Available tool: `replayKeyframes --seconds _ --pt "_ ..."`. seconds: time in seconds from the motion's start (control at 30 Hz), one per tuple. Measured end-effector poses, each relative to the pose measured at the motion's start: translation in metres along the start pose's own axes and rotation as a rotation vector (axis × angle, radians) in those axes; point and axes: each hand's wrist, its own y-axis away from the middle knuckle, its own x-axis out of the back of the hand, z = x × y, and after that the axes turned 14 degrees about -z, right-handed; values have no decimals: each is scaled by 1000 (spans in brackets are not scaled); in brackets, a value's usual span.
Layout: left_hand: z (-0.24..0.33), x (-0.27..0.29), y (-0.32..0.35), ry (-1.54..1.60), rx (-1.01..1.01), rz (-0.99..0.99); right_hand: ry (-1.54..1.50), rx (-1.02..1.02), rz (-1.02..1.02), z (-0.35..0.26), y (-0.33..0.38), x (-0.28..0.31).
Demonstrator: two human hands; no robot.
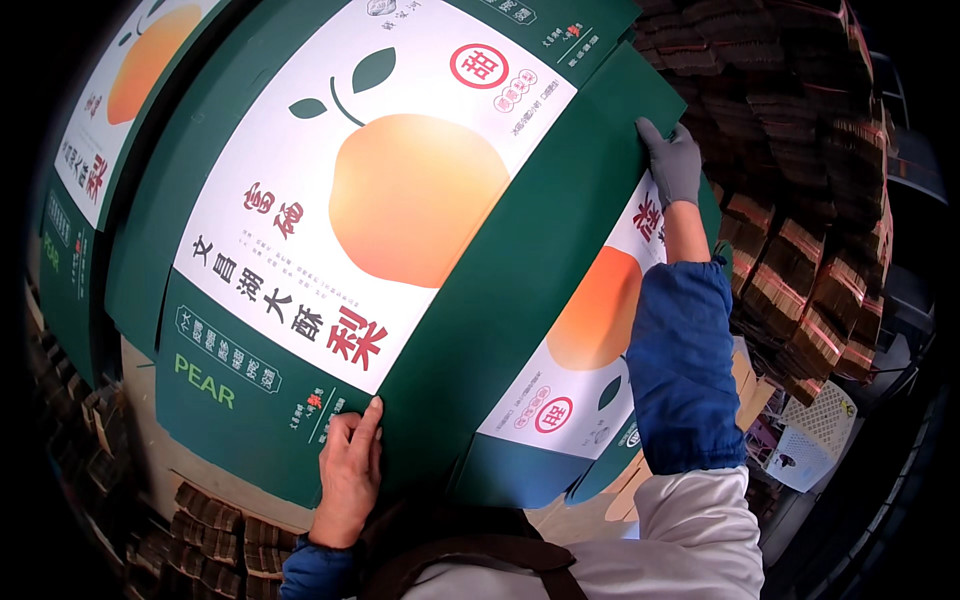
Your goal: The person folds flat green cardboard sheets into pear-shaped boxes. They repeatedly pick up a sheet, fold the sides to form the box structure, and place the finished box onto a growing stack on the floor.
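Note:
A large flat cardboard carton point(440, 330) lies in front of me, green with white panels, a printed pear and leaves. My bare left hand point(348, 470) is at its near edge, fingers close together and partly curled, one fingertip at the corner of the white panel. My right hand point(675, 168), in a grey glove, grips the far right edge, with its thumb on the green face and the other fingers at the rim. A blue sleeve point(685, 365) covers my right forearm and partly hides the carton's right-hand printed panel.
Another green and white carton point(125, 90) lies at the far left. Bundled stacks of brown cardboard point(790, 260) rise along the right, and more stacks point(215, 530) stand at the lower left. A white perforated plastic container point(815, 440) is at the right.

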Motion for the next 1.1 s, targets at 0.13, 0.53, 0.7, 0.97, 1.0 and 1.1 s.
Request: replayKeyframes --seconds 0.13,0.53,0.7,0.97,1.0,1.1 --pt "0 1 0 4 -2 0 45 -31 -30 10 -4 -4" --pt "2 -2 -5 -17 -71 70 456 716 -65 -111 81 -69" --pt "-3 -7 -3 6 -35 51 608 872 -322 -140 85 -93" --pt "-14 -6 0 67 12 4 571 789 -60 -112 -32 -83" --pt "-13 -4 -1 71 4 -1 605 788 43 -102 -46 -85" --pt "-18 -4 -3 82 -31 26 694 711 119 -112 -45 -84"
